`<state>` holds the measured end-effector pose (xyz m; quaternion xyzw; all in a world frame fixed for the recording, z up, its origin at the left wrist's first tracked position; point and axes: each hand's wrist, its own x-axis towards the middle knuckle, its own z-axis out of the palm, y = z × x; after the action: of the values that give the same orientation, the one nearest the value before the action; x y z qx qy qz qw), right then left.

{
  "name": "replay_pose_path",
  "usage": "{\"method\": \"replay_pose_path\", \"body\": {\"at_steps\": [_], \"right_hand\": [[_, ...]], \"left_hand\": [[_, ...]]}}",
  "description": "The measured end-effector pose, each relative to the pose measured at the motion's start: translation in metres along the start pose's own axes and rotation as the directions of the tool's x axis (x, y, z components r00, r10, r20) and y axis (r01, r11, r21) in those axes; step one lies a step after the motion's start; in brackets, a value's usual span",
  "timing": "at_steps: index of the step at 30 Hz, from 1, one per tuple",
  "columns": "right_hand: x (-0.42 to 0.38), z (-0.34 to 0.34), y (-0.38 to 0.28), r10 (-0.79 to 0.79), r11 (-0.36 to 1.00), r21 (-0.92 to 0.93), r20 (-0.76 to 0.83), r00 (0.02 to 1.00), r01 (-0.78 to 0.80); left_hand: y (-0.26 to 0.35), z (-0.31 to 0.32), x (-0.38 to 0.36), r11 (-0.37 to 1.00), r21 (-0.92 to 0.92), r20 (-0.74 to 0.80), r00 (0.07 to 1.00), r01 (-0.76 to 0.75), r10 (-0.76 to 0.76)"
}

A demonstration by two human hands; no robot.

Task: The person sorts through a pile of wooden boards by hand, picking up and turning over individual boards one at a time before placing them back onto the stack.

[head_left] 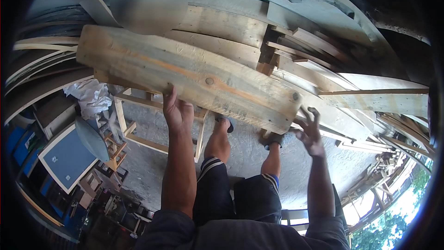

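A wide, thick wooden plank (203, 76) with a knot near its middle and an orange-brown streak along the grain is held up in front of me, its left end higher than its right. My left hand (178, 112) grips the lower edge, the thumb lying on the near face and the other fingers partly hidden. Just off the right end, my right hand (311, 132) has its fingers spread and curved, with nothing between them. Under the plank's left half, a light wooden frame (145, 144) stands on the floor.
Stacked boards (300, 65) lie beyond the plank and to the right. Crumpled white plastic (90, 95) and a blue panel with a pale border (69, 157) are at the left. Wood offcuts (384, 171) line the right side of the concrete floor (296, 176).
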<state>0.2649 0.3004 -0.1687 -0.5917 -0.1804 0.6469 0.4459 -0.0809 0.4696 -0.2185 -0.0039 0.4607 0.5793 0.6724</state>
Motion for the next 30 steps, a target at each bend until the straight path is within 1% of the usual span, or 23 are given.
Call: {"method": "replay_pose_path", "body": {"at_steps": [1, 3, 4, 5, 7, 9, 11, 12, 13, 14, 15, 16, 17, 18, 19, 20, 21, 23, 24, 26, 27, 29, 30], "right_hand": [[0.01, 0.009, 0.014, 0.047, 0.993, 0.106, -0.055, 0.997, -0.041], [0.03, 0.029, 0.031, 0.151, 0.981, -0.091, -0.193, 0.97, -0.171], [0.039, 0.04, 0.038, 0.161, 0.974, -0.119, -0.241, 0.957, -0.194], [0.045, 0.044, 0.044, 0.168, 0.974, -0.109, -0.232, 0.958, -0.197], [0.052, 0.054, 0.058, 0.005, 0.952, -0.302, -0.176, 0.984, -0.058], [0.056, 0.065, 0.051, 0.007, 0.954, -0.293, -0.175, 0.985, -0.059], [0.061, 0.069, 0.043, 0.039, 0.97, -0.227, -0.211, 0.977, -0.088], [0.064, 0.07, 0.043, 0.012, 0.966, -0.249, -0.205, 0.979, -0.064], [0.067, 0.07, 0.044, 0.016, 0.965, -0.254, -0.198, 0.98, -0.067], [0.068, 0.069, 0.046, 0.02, 0.948, -0.306, -0.222, 0.975, -0.089], [0.07, 0.066, 0.047, 0.02, 0.927, -0.358, -0.245, 0.969, -0.109], [0.071, 0.063, 0.047, -0.003, 0.905, -0.414, -0.245, 0.969, -0.102], [0.074, 0.06, 0.044, -0.141, 0.832, -0.554, -0.28, 0.949, -0.041], [0.08, 0.054, 0.039, -0.241, 0.776, -0.631, -0.276, 0.931, 0.014], [0.087, 0.052, 0.032, -0.334, 0.71, -0.702, -0.258, 0.907, 0.061], [0.095, 0.058, 0.013, -0.298, 0.754, -0.657, -0.301, 0.906, 0.03], [0.109, 0.058, 0.004, -0.34, 0.757, -0.645, -0.247, 0.907, 0.108], [0.146, 0.058, -0.003, -0.387, 0.697, -0.693, -0.146, 0.911, 0.184], [0.171, 0.06, -0.003, -0.366, 0.732, -0.651, -0.128, 0.922, 0.201], [0.223, 0.063, 0.002, -0.252, 0.738, -0.66, -0.078, 0.965, 0.14], [0.248, 0.067, 0.006, -0.248, 0.741, -0.657, -0.079, 0.966, 0.137], [0.313, 0.055, 0.03, -0.192, 0.584, -0.806, -0.021, 0.981, 0.097], [0.348, 0.044, 0.048, -0.148, 0.574, -0.817, -0.038, 0.988, 0.055]], "left_hand": [[0.005, -0.006, -0.004, 1.0, -0.01, -0.033, 0.999, 0.001, -0.002], [0.014, -0.012, -0.007, 0.998, 0.049, -0.07, 0.997, -0.043, 0.046], [0.021, -0.019, -0.006, 0.997, 0.077, -0.1, 0.994, -0.03, 0.038], [0.027, -0.027, -0.003, 0.994, 0.106, -0.131, 0.991, -0.017, 0.031], [0.039, -0.058, 0.013, 0.998, 0.06, -0.156, 0.988, 0.029, -0.019], [0.044, -0.078, 0.025, 0.997, -0.001, -0.181, 0.981, 0.074, -0.073], [0.045, -0.074, 0.033, 0.99, 0.089, -0.262, 0.961, 0.112, -0.085], [0.047, -0.073, 0.03, 0.953, 0.213, -0.421, 0.901, 0.215, -0.109], [0.054, -0.074, 0.029, 0.955, 0.207, -0.427, 0.898, 0.212, -0.107], [0.062, -0.077, 0.029, 0.724, 0.597, -0.481, 0.876, 0.347, -0.023], [0.069, -0.08, 0.028, 0.328, 0.833, -0.493, 0.867, 0.445, 0.074], [0.074, -0.08, 0.022, 0.082, 0.963, -0.271, 0.912, 0.258, 0.309], [0.074, -0.077, 0.027, 0.086, 0.962, -0.272, 0.911, 0.258, 0.31], [0.071, -0.075, 0.033, -0.002, 1.0, 0.009, 0.922, -0.009, 0.388], [0.069, -0.066, 0.037, -0.112, 0.959, 0.284, 0.854, -0.262, 0.436], [0.064, -0.051, 0.052, -0.245, 0.89, 0.454, 0.789, -0.384, 0.413], [0.056, -0.035, 0.071, -0.366, 0.788, 0.611, 0.703, -0.495, 0.364], [0.036, -0.014, 0.103, -0.509, 0.709, 0.683, 0.656, -0.488, 0.322], [0.026, -0.013, 0.116, -0.495, 0.714, 0.68, 0.659, -0.495, 0.322], [0.002, -0.014, 0.129, -0.743, 0.576, 0.7, 0.675, -0.341, 0.232], [-0.006, -0.014, 0.132, -0.727, 0.588, 0.694, 0.683, -0.354, 0.228], [0.0, -0.017, 0.132, -0.737, 0.594, 0.662, 0.717, -0.322, 0.22], [0.0, -0.015, 0.131, -0.754, 0.586, 0.645, 0.734, -0.296, 0.212]]}}
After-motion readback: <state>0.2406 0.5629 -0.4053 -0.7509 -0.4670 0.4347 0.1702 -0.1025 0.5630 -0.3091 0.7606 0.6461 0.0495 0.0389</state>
